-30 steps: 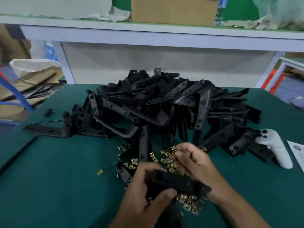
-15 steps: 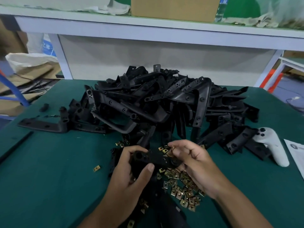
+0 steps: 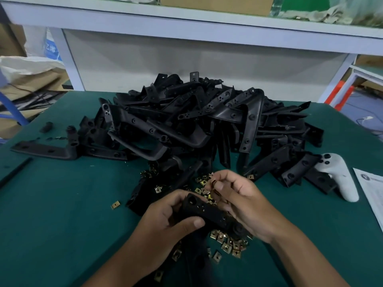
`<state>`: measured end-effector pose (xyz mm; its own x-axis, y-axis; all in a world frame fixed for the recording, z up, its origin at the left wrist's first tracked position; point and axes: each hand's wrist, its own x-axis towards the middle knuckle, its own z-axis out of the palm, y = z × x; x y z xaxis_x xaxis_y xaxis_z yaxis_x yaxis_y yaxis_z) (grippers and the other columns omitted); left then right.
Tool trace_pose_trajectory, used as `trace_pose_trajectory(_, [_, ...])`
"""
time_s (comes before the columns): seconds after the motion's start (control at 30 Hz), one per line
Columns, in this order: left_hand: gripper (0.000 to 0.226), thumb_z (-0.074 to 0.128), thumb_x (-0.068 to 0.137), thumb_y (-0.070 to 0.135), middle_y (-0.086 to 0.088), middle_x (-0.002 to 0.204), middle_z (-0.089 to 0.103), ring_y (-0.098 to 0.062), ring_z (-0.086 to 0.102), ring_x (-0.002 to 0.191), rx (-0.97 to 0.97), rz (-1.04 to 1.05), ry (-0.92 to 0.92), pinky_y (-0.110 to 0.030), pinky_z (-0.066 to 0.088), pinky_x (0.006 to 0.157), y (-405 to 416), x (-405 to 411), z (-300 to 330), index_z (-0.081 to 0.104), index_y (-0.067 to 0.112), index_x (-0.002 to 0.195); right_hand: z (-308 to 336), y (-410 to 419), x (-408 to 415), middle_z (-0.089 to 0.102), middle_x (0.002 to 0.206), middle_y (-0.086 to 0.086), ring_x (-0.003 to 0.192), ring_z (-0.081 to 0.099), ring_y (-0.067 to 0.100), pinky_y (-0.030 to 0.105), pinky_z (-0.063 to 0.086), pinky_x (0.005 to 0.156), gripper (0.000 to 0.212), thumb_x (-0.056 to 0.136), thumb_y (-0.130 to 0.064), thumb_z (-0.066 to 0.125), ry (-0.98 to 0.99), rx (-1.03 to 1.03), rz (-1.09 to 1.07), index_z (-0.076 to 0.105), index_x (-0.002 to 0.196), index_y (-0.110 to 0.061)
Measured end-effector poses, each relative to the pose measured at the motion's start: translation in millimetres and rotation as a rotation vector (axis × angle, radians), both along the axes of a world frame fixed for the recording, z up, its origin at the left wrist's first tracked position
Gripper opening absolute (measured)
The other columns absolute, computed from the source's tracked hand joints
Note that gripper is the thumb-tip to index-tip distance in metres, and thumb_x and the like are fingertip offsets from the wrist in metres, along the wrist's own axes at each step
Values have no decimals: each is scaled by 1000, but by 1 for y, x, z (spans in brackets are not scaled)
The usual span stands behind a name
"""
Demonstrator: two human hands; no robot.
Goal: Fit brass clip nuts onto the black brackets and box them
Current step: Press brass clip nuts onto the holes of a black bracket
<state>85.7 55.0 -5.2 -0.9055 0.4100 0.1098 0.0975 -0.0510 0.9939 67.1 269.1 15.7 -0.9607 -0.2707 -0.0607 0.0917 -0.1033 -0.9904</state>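
My left hand (image 3: 165, 226) grips a black bracket (image 3: 207, 212) just above the green table (image 3: 62, 224), thumb across its near side. My right hand (image 3: 244, 201) pinches a brass clip nut (image 3: 213, 183) between thumb and fingertips, just above the bracket's far end. Loose brass clip nuts (image 3: 228, 243) lie scattered under and around both hands. A big heap of black brackets (image 3: 196, 123) fills the middle of the table behind my hands.
A white game-style controller (image 3: 339, 179) lies at the right next to a printed sheet (image 3: 371, 193). One single nut (image 3: 115, 205) sits alone to the left. A long bracket (image 3: 45, 149) lies at the far left. A shelf with a cardboard box (image 3: 217, 4) runs behind.
The bracket in my left hand has come nearer to me and lower. My right hand has lifted a brass nut up over its far end.
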Motion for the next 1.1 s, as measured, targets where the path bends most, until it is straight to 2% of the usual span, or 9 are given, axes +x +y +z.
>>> trace_pose_trajectory(0.13, [36, 69, 91, 50, 7, 123, 71, -9, 65, 117, 28, -92, 0, -15, 50, 91, 0, 0, 4, 67, 38, 125, 1, 0, 2, 62, 86, -8, 73, 53, 4, 18, 44, 63, 14, 96, -30, 63, 36, -26, 36, 73, 102, -23])
trace_pose_trajectory(0.4, [33, 75, 85, 52, 6, 103, 72, -7, 68, 97, 58, -39, 5, -18, 53, 81, 2, 1, 4, 67, 36, 112, 4, -2, 5, 67, 83, -7, 74, 59, 9, 22, 47, 65, 8, 91, -22, 69, 42, 7, 55, 74, 95, -27])
trace_pose_trajectory(0.47, [32, 76, 84, 52, 5, 104, 73, -7, 69, 97, 78, -18, 10, -18, 53, 80, 2, 1, 5, 67, 37, 111, 4, 0, 5, 68, 84, -6, 78, 60, 11, 32, 47, 71, 6, 91, -28, 72, 67, 31, 65, 75, 96, -27])
trace_pose_trajectory(0.57, [26, 74, 86, 42, 5, 106, 73, -7, 69, 98, 72, 4, 25, -16, 52, 81, 1, 0, 6, 67, 37, 110, 5, 0, 5, 68, 86, -2, 82, 59, 21, 48, 43, 78, 28, 80, -47, 81, 92, 43, 67, 78, 98, -26])
trace_pose_trajectory(0.63, [25, 72, 86, 39, 5, 106, 73, -8, 69, 98, 61, 2, 33, -16, 53, 81, 1, 0, 5, 67, 37, 110, 5, 0, 5, 69, 86, -2, 82, 60, 20, 45, 46, 76, 32, 79, -51, 81, 101, 59, 66, 78, 99, -26])
trace_pose_trajectory(0.73, [25, 73, 86, 37, 4, 104, 74, -8, 70, 97, 67, -6, 22, -17, 53, 80, 1, 0, 5, 67, 37, 110, 5, -2, 6, 68, 80, -9, 73, 58, 8, 22, 48, 64, 22, 83, -44, 78, 123, 90, 65, 78, 98, -28])
trace_pose_trajectory(0.8, [25, 74, 85, 37, 5, 103, 74, -7, 69, 95, 79, -3, 12, -17, 53, 79, 1, 0, 5, 67, 36, 109, 4, -2, 6, 68, 79, -9, 70, 58, 4, 17, 46, 60, 14, 83, -38, 77, 129, 78, 59, 77, 94, -29])
trace_pose_trajectory(1.03, [24, 74, 84, 37, 3, 100, 74, -7, 69, 93, 99, 21, -7, -18, 53, 79, 2, 0, 3, 67, 35, 107, 1, -5, 7, 73, 83, -7, 67, 57, 3, 17, 45, 60, 28, 79, -50, 82, 121, 40, 66, 77, 89, -24])
trace_pose_trajectory(1.1, [24, 74, 83, 36, 3, 99, 74, -8, 69, 92, 109, 42, -12, -19, 54, 78, 2, 0, 3, 68, 33, 106, 1, -3, 6, 75, 91, -1, 77, 60, 17, 31, 50, 71, 35, 78, -56, 81, 96, 47, 67, 79, 94, -25])
